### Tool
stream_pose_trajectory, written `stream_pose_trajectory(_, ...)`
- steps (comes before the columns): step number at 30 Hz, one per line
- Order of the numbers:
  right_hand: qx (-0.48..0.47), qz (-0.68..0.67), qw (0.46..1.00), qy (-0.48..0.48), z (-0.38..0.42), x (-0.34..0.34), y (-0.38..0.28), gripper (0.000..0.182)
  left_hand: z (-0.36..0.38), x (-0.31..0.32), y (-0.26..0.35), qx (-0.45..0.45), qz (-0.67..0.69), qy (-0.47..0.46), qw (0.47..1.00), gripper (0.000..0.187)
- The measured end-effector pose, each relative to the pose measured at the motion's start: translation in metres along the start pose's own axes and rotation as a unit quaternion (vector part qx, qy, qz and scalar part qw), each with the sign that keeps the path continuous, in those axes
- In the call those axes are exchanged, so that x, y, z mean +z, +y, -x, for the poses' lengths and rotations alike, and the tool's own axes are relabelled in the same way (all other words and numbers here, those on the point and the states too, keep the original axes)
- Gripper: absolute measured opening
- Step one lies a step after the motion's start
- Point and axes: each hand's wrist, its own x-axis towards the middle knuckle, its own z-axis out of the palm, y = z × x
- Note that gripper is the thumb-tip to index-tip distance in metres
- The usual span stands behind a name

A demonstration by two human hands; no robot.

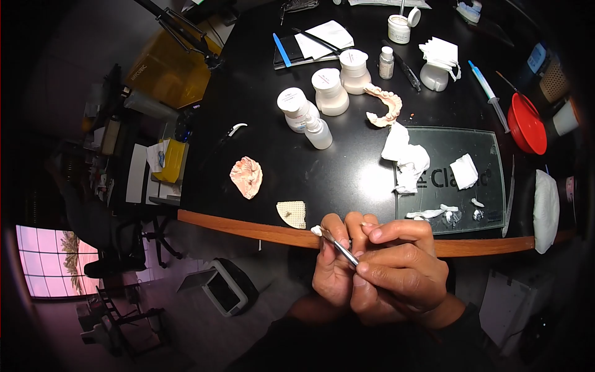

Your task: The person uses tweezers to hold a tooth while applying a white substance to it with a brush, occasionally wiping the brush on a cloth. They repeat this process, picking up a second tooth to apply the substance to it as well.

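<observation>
Both my hands are close together just in front of the table's wooden edge. In my right hand [406,273] is a slim metal hand tool [342,249], pinched between thumb and fingers and slanting up to the left. Its far end lies against the fingers of my left hand [333,263], which are curled and closed. A small white piece [317,230] shows at those fingertips, beside the tool's tip; its exact kind is too small to make out. Above the left hand, a perforated cream pad [291,214] lies at the table edge.
Dental models, a pink palate-shaped one [246,177] and an arch with teeth [385,105], lie on the black table [266,139]. Lidded bottles [328,92] stand behind. On the right are a glass slab [446,139] with crumpled tissue [406,158], a syringe [486,90] and a red bowl [527,124].
</observation>
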Motion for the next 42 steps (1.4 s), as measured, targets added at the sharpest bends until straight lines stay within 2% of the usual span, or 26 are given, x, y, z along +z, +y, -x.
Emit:
stream_pose_trajectory(4, -0.006, 0.006, 1.0, 0.023, -0.002, 0.003, 0.001, 0.023, 0.001, -0.001, 0.0, -0.001, 0.004, 0.002, 1.0, 0.025)
stream_pose_trajectory(11, -0.005, 0.024, 0.998, 0.049, -0.008, 0.006, 0.003, 0.023, 0.001, 0.003, 0.007, -0.014, -0.119, 0.035, 0.992, 0.024)
stream_pose_trajectory(14, -0.005, 0.026, 0.998, 0.049, -0.007, 0.007, 0.003, 0.023, -0.003, 0.014, -0.001, 0.03, -0.113, 0.08, 0.99, 0.016)
stream_pose_trajectory(29, 0.015, 0.007, 1.0, 0.017, -0.002, 0.003, 0.003, 0.019, -0.005, 0.009, 0.0, 0.019, -0.054, 0.024, 0.998, 0.015)
stream_pose_trajectory(42, 0.007, -0.003, 0.999, 0.046, -0.008, 0.006, 0.003, 0.025, -0.002, 0.008, -0.001, 0.026, -0.07, 0.046, 0.996, 0.017)
